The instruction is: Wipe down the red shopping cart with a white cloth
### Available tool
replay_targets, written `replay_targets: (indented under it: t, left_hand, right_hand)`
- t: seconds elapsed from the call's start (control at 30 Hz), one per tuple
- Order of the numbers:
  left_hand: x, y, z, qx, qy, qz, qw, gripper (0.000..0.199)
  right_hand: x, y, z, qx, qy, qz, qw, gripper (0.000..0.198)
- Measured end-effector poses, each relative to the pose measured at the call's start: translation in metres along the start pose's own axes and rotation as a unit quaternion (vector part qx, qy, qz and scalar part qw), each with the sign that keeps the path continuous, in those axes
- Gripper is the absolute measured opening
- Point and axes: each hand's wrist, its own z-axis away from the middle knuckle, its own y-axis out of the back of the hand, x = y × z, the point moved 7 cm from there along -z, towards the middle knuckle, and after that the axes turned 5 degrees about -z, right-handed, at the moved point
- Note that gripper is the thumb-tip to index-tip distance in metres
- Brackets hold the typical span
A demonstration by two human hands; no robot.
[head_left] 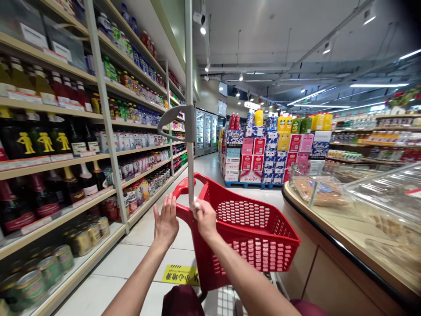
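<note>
A red plastic shopping cart (250,239) with a perforated basket stands right in front of me. From its handle end rises a tall metal pole (190,171) carrying a grey plastic loop (174,123). My left hand (166,221) lies open, fingers stretched, at the left side of the red handle (182,188). My right hand (205,217) is closed at the foot of the pole, against the cart's rim. A small white wad (196,203) shows between its fingers at the pole; its kind is unclear. The basket's visible inside shows only red perforated walls.
Shelves (55,112) of bottles and cans line the left side. A glass-topped food counter (315,210) stands close on the right. Stacked drink cartons (263,153) rise ahead. A yellow wet-floor sticker (179,274) lies on the tiles beside the cart.
</note>
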Motion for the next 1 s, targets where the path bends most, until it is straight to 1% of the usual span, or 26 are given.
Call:
replay_targets:
  t: [0.03, 0.07, 0.1, 0.13, 0.17, 0.2, 0.23, 0.27, 0.33, 0.4, 0.43, 0.47, 0.5, 0.53, 0.63, 0.67, 0.7, 0.73, 0.77, 0.8, 0.87, 0.9, 0.97, 1.0]
  left_hand:
    - [-0.004, 0.003, -0.006, 0.003, 0.008, 0.0, 1.0, 0.068]
    - [-0.008, 0.006, -0.012, 0.006, 0.015, 0.0, 1.0, 0.068]
    - [-0.01, 0.008, -0.018, 0.009, 0.02, 0.001, 1.0, 0.068]
    - [-0.011, 0.009, -0.023, 0.011, 0.024, 0.002, 1.0, 0.068]
    - [-0.011, 0.01, -0.026, 0.011, 0.028, 0.005, 1.0, 0.067]
    - [-0.012, 0.01, -0.028, 0.012, 0.031, 0.01, 0.999, 0.067]
    - [-0.012, 0.01, -0.028, 0.011, 0.033, 0.014, 0.999, 0.067]
    - [-0.012, 0.009, -0.027, 0.011, 0.035, 0.019, 0.999, 0.068]
    - [-0.014, 0.008, -0.021, 0.013, 0.032, 0.023, 0.999, 0.069]
    - [-0.016, 0.008, -0.015, 0.017, 0.024, 0.021, 0.999, 0.07]
    - [-0.017, 0.008, -0.012, 0.018, 0.019, 0.019, 0.999, 0.071]
    - [-0.017, 0.009, -0.01, 0.018, 0.014, 0.017, 1.0, 0.071]
    - [-0.017, 0.009, -0.009, 0.018, 0.009, 0.015, 1.0, 0.071]
    - [-0.017, 0.009, -0.008, 0.017, 0.007, 0.014, 1.0, 0.071]
    - [-0.014, 0.009, -0.006, 0.01, 0.006, 0.011, 1.0, 0.07]
    - [-0.013, 0.008, -0.004, 0.006, 0.006, 0.012, 1.0, 0.07]
    - [-0.012, 0.006, -0.001, 0.0, 0.007, 0.013, 1.0, 0.07]
    - [-0.011, 0.004, 0.003, -0.008, 0.007, 0.015, 1.0, 0.07]
    - [-0.01, 0.002, 0.009, -0.016, 0.008, 0.016, 1.0, 0.07]
    - [-0.009, 0.0, 0.015, -0.024, 0.009, 0.017, 1.0, 0.07]
    - [-0.004, -0.004, 0.027, -0.039, 0.009, 0.016, 0.999, 0.069]
    - [-0.002, -0.006, 0.032, -0.043, 0.009, 0.016, 0.999, 0.069]
    - [0.005, -0.007, 0.038, -0.044, 0.005, 0.016, 0.999, 0.068]
    - [0.008, -0.007, 0.039, -0.043, 0.001, 0.017, 0.999, 0.068]
  right_hand:
    - [-0.009, 0.005, -0.021, 0.046, -0.017, -0.022, 0.999, 0.033]
    - [-0.02, 0.012, -0.043, 0.091, -0.019, -0.032, 0.995, 0.036]
    - [-0.036, 0.015, -0.067, 0.101, 0.015, -0.033, 0.994, 0.037]
    - [-0.054, 0.013, -0.09, 0.083, 0.07, -0.022, 0.994, 0.037]
    - [-0.071, 0.008, -0.108, 0.042, 0.138, 0.009, 0.99, 0.035]
    - [-0.084, 0.002, -0.121, -0.001, 0.198, 0.052, 0.979, 0.034]
    - [-0.09, -0.006, -0.125, -0.052, 0.251, 0.097, 0.962, 0.033]
    - [-0.09, -0.015, -0.122, -0.103, 0.296, 0.14, 0.939, 0.034]
    - [-0.075, -0.027, -0.095, -0.197, 0.363, 0.199, 0.889, 0.036]
    - [-0.053, -0.032, -0.053, -0.267, 0.412, 0.216, 0.844, 0.037]
    - [-0.043, -0.033, -0.035, -0.296, 0.431, 0.213, 0.826, 0.037]
    - [-0.036, -0.033, -0.022, -0.313, 0.436, 0.212, 0.817, 0.037]
    - [-0.032, -0.034, -0.017, -0.323, 0.433, 0.21, 0.815, 0.037]
    - [-0.031, -0.034, -0.018, -0.322, 0.42, 0.209, 0.822, 0.037]
    - [-0.039, -0.034, -0.047, -0.267, 0.35, 0.189, 0.878, 0.037]
    - [-0.042, -0.034, -0.052, -0.248, 0.334, 0.172, 0.893, 0.037]
    - [-0.042, -0.034, -0.051, -0.24, 0.329, 0.151, 0.901, 0.036]
    - [-0.04, -0.034, -0.042, -0.243, 0.331, 0.131, 0.902, 0.036]
    - [-0.035, -0.035, -0.026, -0.253, 0.336, 0.117, 0.9, 0.036]
    - [-0.028, -0.035, -0.005, -0.27, 0.343, 0.109, 0.893, 0.035]
    - [-0.006, -0.028, 0.04, -0.266, 0.323, 0.129, 0.899, 0.035]
    - [0.004, -0.025, 0.063, -0.269, 0.32, 0.141, 0.898, 0.034]
    - [0.017, -0.017, 0.102, -0.29, 0.326, 0.158, 0.886, 0.033]
    - [0.019, -0.014, 0.116, -0.305, 0.335, 0.161, 0.877, 0.032]
